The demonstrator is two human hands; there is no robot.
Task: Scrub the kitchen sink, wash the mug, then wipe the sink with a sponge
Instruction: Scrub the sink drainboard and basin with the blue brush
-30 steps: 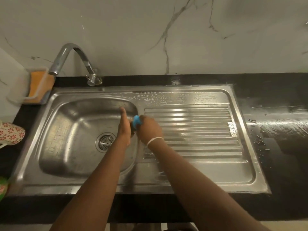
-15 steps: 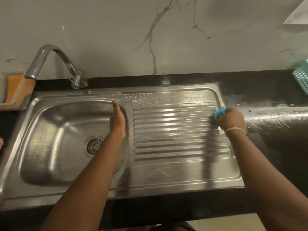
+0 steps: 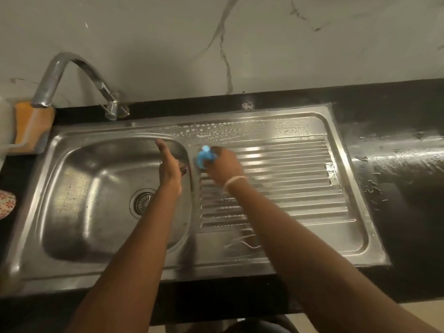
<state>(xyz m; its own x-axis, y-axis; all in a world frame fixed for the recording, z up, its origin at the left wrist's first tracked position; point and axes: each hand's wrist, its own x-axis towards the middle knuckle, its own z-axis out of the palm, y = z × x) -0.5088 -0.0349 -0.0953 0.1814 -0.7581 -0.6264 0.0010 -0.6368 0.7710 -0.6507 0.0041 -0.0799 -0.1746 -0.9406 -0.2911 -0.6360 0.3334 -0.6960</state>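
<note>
right hand [image 3: 222,167] gripping blue scrubber [image 3: 203,159], back from drainboard's [image 3: 288,188] far edge to basin side, left hand [image 3: 169,168] unmoved, relaxed

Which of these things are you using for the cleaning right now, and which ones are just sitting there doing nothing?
In use:
- blue scrubber, gripped in the right hand
- sink, scrubbed on its ribbed draining side
- left hand, resting at the basin's edge, thumb up

Just sitting there:
- tap, no water running
- orange sponge in its holder
- flowered thing at the left edge
</note>
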